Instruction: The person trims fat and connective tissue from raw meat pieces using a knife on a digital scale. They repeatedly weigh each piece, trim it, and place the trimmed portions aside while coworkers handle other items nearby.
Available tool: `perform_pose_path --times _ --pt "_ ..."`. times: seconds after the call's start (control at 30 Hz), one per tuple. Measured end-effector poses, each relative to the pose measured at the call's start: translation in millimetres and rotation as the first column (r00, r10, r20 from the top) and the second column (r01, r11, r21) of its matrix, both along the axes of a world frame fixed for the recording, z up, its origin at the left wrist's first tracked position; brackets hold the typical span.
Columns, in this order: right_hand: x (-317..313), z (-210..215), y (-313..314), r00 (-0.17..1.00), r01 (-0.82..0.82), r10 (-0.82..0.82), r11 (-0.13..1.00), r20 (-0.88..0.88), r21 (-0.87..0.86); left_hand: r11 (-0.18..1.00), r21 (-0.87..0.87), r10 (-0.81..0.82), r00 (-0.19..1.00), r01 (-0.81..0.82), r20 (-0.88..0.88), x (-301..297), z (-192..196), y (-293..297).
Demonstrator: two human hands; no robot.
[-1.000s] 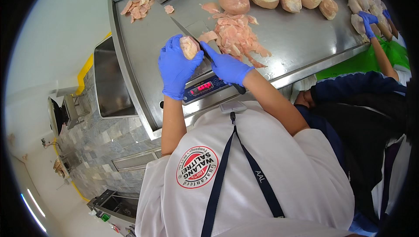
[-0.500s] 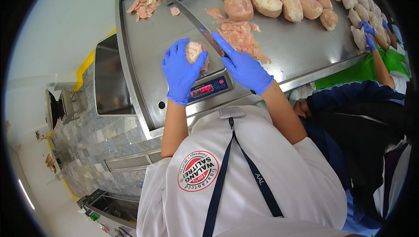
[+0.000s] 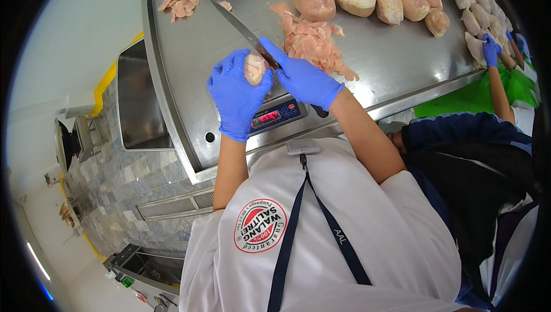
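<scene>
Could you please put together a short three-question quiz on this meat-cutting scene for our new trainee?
1. True or false: the left hand holds a piece of raw chicken.
2. What does the right hand hold? A) knife B) tongs C) scoop
3. What lies directly below the hands on the steel table?

Key: 1 true; 2 A; 3 a digital scale with red digits.

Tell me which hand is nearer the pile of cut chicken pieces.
Right. The right hand lies beside the pile, holding the knife; the left hand is farther left, holding a chicken piece.
</scene>
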State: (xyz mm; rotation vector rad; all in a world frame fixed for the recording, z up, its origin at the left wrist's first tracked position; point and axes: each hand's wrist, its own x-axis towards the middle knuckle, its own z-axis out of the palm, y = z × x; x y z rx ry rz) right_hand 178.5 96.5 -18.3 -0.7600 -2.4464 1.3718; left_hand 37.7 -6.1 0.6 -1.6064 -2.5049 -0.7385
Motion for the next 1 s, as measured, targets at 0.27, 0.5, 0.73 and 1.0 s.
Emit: perform_pose_path --times 0.27,0.5,0.73,1.0 --pt "-19 26 7 0.975 -0.081 0.100 0.991 0.197 -0.103 0.998 0.049 0.034 0.999 -0.034 0.003 -9 -4 3" --pt "-4 -11 -3 0.973 -0.057 0.069 0.996 0.222 -0.062 1.000 0.007 -0.025 0.999 0.024 0.031 -10 2 2" --pt "2 11 7 0.962 0.025 0.088 0.914 0.257 -0.404 0.963 0.069 -0.264 0.964 0.261 0.034 -23 7 -7" --pt "33 18 0 0.989 0.034 -0.049 0.993 0.136 0.111 0.948 0.317 -0.056 0.985 0.002 0.162 -29 5 -9"
